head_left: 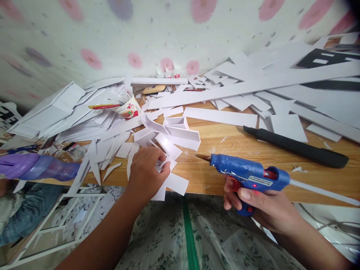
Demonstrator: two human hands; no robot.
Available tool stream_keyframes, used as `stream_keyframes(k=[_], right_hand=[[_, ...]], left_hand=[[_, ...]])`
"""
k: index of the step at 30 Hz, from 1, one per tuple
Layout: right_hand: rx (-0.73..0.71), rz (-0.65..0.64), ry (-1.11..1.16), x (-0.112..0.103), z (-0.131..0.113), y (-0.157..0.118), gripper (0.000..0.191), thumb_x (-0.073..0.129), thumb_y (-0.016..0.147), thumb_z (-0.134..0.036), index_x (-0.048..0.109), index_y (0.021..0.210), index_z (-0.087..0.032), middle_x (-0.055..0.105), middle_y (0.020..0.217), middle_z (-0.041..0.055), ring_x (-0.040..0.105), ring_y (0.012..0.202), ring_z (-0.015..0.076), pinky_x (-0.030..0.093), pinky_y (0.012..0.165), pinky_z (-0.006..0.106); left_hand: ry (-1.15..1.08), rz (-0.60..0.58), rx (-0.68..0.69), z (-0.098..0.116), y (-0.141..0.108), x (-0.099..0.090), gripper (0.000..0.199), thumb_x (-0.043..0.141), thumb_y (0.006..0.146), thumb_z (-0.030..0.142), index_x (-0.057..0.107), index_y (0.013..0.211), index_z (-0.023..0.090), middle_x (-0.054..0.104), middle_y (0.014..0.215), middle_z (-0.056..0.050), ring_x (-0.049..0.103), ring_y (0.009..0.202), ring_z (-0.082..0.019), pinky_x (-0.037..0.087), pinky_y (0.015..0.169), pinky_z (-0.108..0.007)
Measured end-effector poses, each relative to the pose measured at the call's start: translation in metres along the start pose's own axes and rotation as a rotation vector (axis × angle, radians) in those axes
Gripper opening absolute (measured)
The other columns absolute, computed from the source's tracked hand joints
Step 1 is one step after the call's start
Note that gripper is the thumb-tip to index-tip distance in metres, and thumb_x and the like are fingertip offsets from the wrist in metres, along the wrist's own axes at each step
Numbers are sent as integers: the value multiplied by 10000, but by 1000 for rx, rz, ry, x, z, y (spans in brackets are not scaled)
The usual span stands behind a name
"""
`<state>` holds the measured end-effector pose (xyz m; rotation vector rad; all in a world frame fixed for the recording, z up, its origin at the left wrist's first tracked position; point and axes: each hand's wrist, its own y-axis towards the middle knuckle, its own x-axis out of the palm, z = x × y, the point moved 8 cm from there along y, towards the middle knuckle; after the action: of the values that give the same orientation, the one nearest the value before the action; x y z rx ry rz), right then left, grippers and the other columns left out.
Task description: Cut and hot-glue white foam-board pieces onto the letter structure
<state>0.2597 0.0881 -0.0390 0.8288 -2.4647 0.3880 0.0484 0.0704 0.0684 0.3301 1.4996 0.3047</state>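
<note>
A blue hot glue gun (pixel 247 172) with a lit red light is held in my right hand (pixel 258 204), its nozzle pointing left over the wooden table. A clear glue stick (pixel 323 190) sticks out of its back. My left hand (pixel 149 168) is closed, thumb and fingers together, among small white foam board pieces at the table's front edge; what it pinches is too hidden to name. Just beyond it stand folded white pieces (pixel 182 138) and a small white open box (pixel 176 123). Flat white pieces (pixel 176 183) lie beside my left hand.
A black knife (pixel 298 146) lies at the right on the wooden table (pixel 213 131). White board sheets (pixel 253 82) pile up behind. At the left are a paper cup (pixel 131 108) with sticks, a purple bottle (pixel 39 167) and another person's jeans (pixel 30 210). A white frame (pixel 53 228) is below.
</note>
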Motion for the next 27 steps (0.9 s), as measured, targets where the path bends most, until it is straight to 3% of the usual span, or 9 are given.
stream_keyframes(k=[27], right_hand=[[-34,-82,8,1,0,0,193,685,819,-368,692,912,-199,620,706,16,612,609,153,540,620,314]], left_hand=[[-50,154,117,0,-14,5,177,603,759,132,451,790,219,541,705,35,543,662,-151,435,647,-270]])
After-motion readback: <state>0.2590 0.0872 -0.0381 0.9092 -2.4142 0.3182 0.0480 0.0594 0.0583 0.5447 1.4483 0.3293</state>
